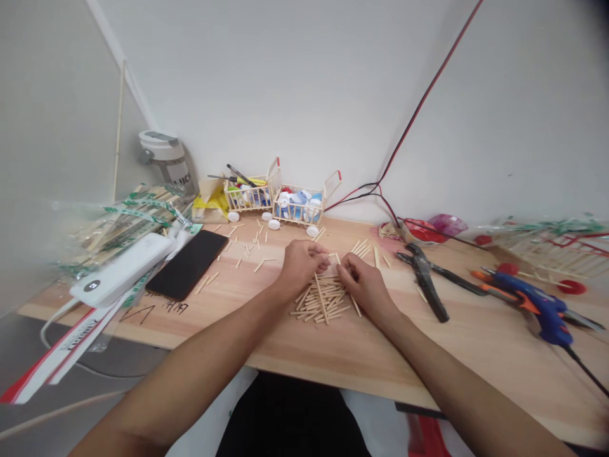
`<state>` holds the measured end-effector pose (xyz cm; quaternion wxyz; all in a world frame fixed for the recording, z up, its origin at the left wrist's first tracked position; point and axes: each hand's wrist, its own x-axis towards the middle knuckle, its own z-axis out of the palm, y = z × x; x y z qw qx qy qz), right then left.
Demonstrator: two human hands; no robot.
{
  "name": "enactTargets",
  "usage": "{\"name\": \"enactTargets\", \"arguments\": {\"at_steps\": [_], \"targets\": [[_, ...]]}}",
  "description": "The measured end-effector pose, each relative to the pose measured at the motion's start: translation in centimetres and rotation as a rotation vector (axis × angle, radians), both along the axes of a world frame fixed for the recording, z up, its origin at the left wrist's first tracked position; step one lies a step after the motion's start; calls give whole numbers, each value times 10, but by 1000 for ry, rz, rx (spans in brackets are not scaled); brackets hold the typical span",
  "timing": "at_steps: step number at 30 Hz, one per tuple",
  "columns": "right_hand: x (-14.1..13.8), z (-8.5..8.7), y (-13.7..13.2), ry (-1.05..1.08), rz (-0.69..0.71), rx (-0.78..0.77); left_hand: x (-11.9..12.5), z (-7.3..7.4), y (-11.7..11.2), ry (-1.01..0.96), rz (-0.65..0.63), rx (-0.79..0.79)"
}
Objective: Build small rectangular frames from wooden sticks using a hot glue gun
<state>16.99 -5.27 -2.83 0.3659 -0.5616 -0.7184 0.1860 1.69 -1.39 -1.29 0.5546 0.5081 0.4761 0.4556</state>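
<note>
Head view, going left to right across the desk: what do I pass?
White power bank → black phone → left hand → right hand → pliers → blue glue gun.

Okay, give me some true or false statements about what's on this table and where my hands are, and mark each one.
1. The left hand and right hand meet over a pile of short wooden sticks. True.
2. The blue glue gun lies left of the black phone. False: it lies far right on the table, beyond the pliers.
3. A stick cart holding bottle caps stands at the back of the table. True.
4. The right hand grips the pliers. False: the pliers lie untouched, right of that hand.
</note>
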Motion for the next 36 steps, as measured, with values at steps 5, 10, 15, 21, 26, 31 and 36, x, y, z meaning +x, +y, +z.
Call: {"name": "enactTargets", "arguments": {"at_steps": [5,10,15,21,26,31,36], "targets": [[0,0,0,-5,4,-4,1,1,-1,1,-1,-14],[1,0,0,-1,6,0,1,1,-2,-18,7,-16],[1,0,0,3,1,-8,0,2,-1,-8,2,-10],[1,-1,1,0,7,-2,0,1,0,3,4,-10],[0,0,0,6,4,-9,1,0,-1,0,-1,-15],[0,0,-1,4,3,-10,1,1,-1,-5,7,-15],[1,-1,0,1,-1,-3,1,1,-1,1,5,-9]]}}
